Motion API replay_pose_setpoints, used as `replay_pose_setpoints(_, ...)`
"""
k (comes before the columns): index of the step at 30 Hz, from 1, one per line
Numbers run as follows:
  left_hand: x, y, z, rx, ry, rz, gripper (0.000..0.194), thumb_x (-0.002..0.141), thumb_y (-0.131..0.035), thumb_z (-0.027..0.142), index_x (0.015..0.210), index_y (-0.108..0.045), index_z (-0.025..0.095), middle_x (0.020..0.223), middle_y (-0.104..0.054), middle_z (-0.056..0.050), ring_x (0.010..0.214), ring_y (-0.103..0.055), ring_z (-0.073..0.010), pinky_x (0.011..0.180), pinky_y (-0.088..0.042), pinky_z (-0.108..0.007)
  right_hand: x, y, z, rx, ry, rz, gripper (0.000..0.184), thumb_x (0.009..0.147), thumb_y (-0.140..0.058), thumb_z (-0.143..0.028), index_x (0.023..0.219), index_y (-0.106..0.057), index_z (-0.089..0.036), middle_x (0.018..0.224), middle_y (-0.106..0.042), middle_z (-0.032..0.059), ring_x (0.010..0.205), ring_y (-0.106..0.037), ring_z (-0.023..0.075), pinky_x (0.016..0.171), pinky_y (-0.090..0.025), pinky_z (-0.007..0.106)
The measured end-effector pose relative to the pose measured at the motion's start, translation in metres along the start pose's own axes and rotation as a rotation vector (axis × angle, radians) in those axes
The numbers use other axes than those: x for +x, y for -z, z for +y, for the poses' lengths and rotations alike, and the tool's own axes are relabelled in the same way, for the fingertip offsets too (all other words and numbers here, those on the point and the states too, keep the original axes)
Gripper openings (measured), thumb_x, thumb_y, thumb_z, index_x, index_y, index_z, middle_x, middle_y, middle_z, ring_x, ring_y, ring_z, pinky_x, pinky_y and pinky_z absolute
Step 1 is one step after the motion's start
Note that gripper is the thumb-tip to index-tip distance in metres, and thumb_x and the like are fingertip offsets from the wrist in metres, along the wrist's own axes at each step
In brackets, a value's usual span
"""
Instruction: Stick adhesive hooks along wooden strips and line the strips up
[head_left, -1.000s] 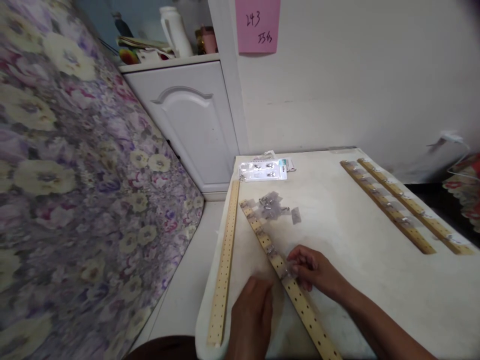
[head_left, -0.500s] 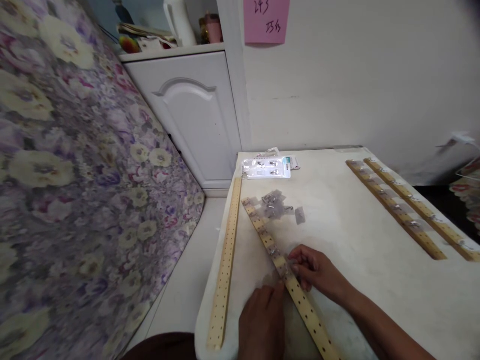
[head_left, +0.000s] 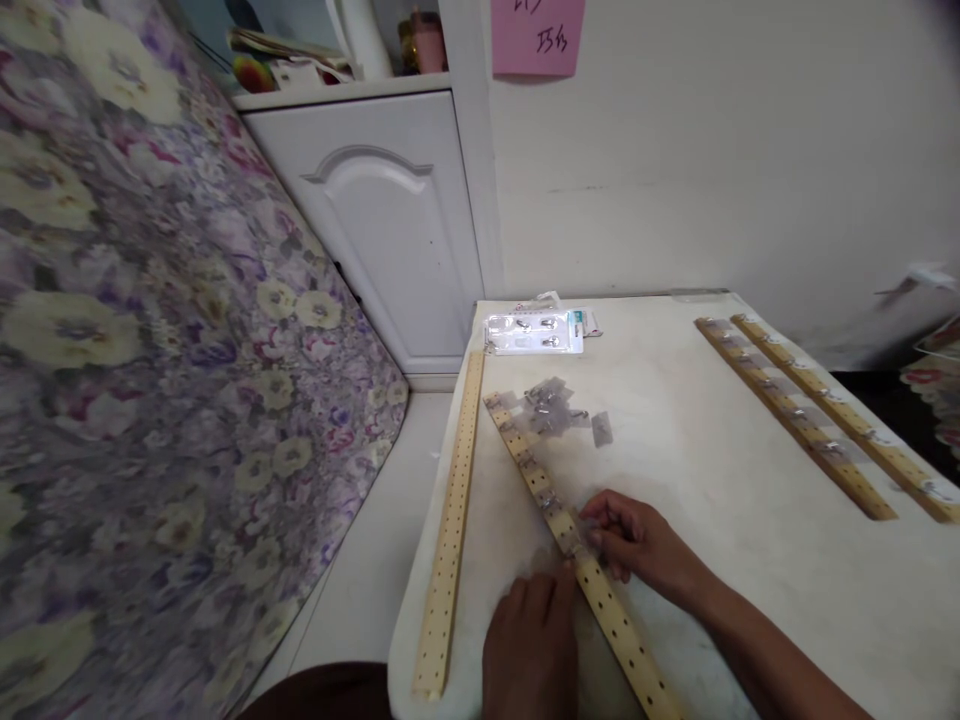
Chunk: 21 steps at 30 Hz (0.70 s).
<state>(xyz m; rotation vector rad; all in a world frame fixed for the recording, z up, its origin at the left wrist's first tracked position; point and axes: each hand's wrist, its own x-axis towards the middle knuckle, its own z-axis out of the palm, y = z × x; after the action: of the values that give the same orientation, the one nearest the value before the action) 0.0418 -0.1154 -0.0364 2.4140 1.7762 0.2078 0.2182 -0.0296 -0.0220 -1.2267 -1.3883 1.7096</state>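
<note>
A perforated wooden strip [head_left: 525, 465] lies slanted across the near left of the white table [head_left: 712, 480], with small clear hooks stuck along its upper half. My right hand [head_left: 637, 545] pinches a small clear hook [head_left: 577, 540] against the strip near its middle, fingers curled. My left hand [head_left: 534, 640] rests on the table just left of the strip, its fingertips touching the strip's edge below the hook. A heap of loose clear hooks [head_left: 559, 412] lies beside the strip's far end.
A second perforated strip [head_left: 454, 520] lies along the table's left edge. Two strips [head_left: 802, 415] fitted with hooks lie at the right. A blister pack of hooks [head_left: 534, 333] sits at the far edge. A floral bedspread [head_left: 150, 350] and a white cabinet [head_left: 382, 220] stand to the left.
My left hand has slid right from the bare table up to the strip's edge. My right hand has stayed on the hook. The camera has tipped down slightly.
</note>
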Motion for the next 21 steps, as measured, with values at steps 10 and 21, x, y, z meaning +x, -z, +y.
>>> replay_pose_setpoints(10, -0.0009, 0.0048, 0.0022, 0.056, -0.037, 0.014, 0.056, 0.077, -0.051, 0.005, 0.13, -0.045, 0.022, 0.097, -0.063, -0.004, 0.084, -0.056, -0.0207, 0.072, -0.049, -0.035, 0.0011, 0.0003, 0.0009, -0.011, -0.01, 0.01, 0.01, 0.08, -0.056, -0.024, 0.086, -0.051, -0.019, 0.064, -0.052, -0.0075, 0.039, -0.048, 0.0036, 0.037, -0.036, 0.017)
replay_pose_setpoints(21, -0.0005, 0.0061, 0.004, 0.094, -0.043, 0.01, 0.055, 0.079, -0.048, 0.004, 0.131, -0.042, 0.02, 0.097, -0.062, -0.005, 0.086, -0.055, -0.021, 0.072, -0.047, -0.035, -0.0002, 0.0006, -0.0022, -0.017, -0.017, 0.001, 0.012, 0.079, -0.058, -0.027, 0.086, -0.051, -0.019, 0.063, -0.052, -0.0072, 0.039, -0.047, 0.0038, 0.038, -0.037, 0.017)
